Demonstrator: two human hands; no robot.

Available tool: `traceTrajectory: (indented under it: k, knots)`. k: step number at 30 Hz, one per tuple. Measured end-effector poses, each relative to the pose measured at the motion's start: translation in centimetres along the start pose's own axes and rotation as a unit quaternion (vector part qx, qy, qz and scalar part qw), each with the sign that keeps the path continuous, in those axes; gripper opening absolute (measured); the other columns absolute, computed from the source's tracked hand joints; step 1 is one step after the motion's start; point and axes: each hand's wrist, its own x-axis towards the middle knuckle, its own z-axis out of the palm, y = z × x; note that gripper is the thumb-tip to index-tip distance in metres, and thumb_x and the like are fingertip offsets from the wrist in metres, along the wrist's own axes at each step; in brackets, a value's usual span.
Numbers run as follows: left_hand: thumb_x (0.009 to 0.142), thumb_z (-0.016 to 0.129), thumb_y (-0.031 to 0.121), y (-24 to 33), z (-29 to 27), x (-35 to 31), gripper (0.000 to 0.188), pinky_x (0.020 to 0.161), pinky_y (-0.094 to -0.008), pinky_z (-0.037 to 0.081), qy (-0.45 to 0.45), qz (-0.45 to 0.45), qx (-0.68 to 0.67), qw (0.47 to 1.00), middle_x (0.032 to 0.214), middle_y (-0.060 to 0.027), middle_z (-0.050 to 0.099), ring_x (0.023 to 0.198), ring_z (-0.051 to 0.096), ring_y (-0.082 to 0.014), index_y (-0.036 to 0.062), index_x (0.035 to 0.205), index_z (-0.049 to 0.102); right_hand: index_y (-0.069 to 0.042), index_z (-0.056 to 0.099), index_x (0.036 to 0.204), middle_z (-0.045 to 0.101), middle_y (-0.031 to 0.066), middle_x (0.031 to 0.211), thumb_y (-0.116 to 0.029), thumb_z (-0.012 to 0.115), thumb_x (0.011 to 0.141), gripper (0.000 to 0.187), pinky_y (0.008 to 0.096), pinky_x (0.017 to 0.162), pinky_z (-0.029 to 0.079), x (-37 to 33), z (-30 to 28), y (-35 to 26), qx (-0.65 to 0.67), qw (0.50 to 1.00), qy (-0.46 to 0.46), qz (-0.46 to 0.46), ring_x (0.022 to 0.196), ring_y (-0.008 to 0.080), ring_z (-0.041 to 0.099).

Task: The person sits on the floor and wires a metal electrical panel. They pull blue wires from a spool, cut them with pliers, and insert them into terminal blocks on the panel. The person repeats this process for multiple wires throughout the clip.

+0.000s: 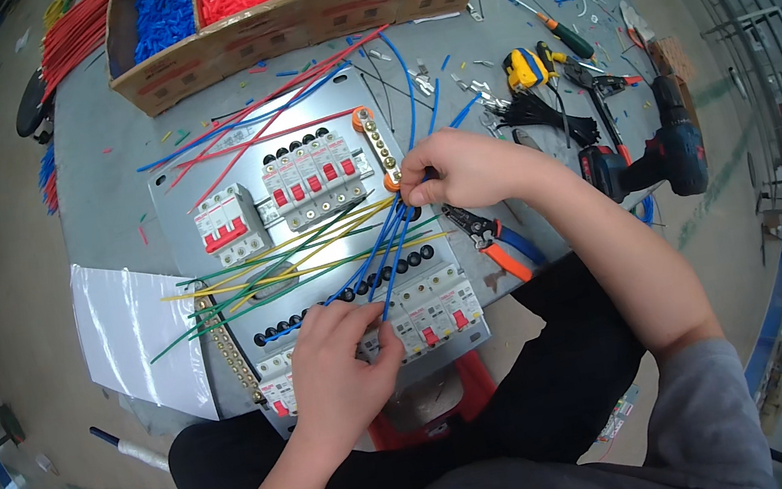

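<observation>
A metal mounting plate (177,201) lies before me with circuit breakers on it. My right hand (470,167) is closed on a bundle of blue wires (395,236), just below a brass terminal bar (379,150) with orange end supports. Over the lower row of breakers (428,325) is my left hand (340,363), its thumb and index finger curled at the lower end of one blue wire. Part of that row is hidden under this hand. Yellow and green wires (312,253) lie loose across the plate's middle, under the blue ones.
A cardboard box (298,31) of coloured terminal sleeves stands at the back. To the right lie wire strippers (487,240), a screwdriver (562,32), a yellow tool (527,69), black cable ties (549,117) and a cordless drill (655,149). A white sheet (142,337) lies left.
</observation>
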Motion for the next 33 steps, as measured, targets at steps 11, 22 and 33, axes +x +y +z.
traceTrajectory:
  k: [11,22,33]
  knots:
    - [0.076,0.076,0.001,0.6,1.2,-1.3,0.014,0.071,-0.0404,0.052,0.056,0.027,-0.003,0.998,0.082,-0.0123,0.065,0.081,0.062,-0.0314,-0.0018,0.089,0.072,-0.002,0.074,0.102,0.075,0.0115,0.09,-0.023,0.074,0.094,0.022,0.0394,0.088,0.054,-4.5,-1.8,-0.6,-0.054,0.961,0.225,-0.153,0.092,0.0299,0.071]
    - [0.087,0.073,-0.003,2.6,2.3,-6.1,0.009,0.058,-0.0261,0.043,0.122,0.006,-0.197,0.973,0.079,-0.005,0.061,0.066,0.055,-0.0113,-0.0042,0.096,0.073,0.002,0.069,0.126,0.065,0.0248,0.134,-0.033,0.075,0.087,0.052,0.0446,0.104,0.054,-15.3,-0.1,3.8,-0.224,0.878,0.142,0.398,0.124,0.0367,0.065]
    - [0.1,0.066,0.0,4.0,0.9,-13.0,0.013,0.068,-0.0213,0.041,0.044,-0.047,-0.368,0.927,0.094,-0.0017,0.059,0.076,0.05,-0.0061,-0.0057,0.11,0.072,-0.004,0.062,0.108,0.063,0.0091,0.082,-0.043,0.065,0.089,0.044,0.0431,0.065,0.051,-20.5,2.8,10.8,0.247,0.882,0.315,0.248,0.07,0.0277,0.063]
